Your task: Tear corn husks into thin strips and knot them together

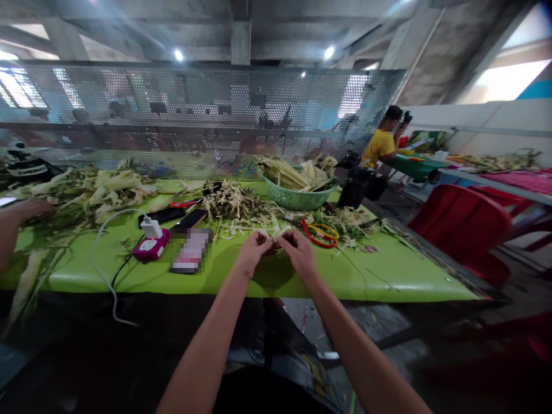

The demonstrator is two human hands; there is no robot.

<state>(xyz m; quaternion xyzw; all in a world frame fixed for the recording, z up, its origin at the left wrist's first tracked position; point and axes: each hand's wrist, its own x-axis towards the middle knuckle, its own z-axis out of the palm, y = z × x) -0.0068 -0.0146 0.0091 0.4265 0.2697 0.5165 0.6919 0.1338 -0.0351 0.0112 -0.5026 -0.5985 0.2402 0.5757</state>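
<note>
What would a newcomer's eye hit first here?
First, the bright green tabletop across the frame. At its near side, the left hand and right hand pinch a small pale strip. Beyond them stands a green basket heaped with dry leaves; to their left sits a magenta socket box.

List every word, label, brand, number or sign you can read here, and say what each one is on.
None can be read with certainty.
Black bag, far left: pale lettering, too blurred to read.
Phone with the lit screen: pixelated, nothing readable.
Purple power socket: a small white label on its side, too small to read.
</note>
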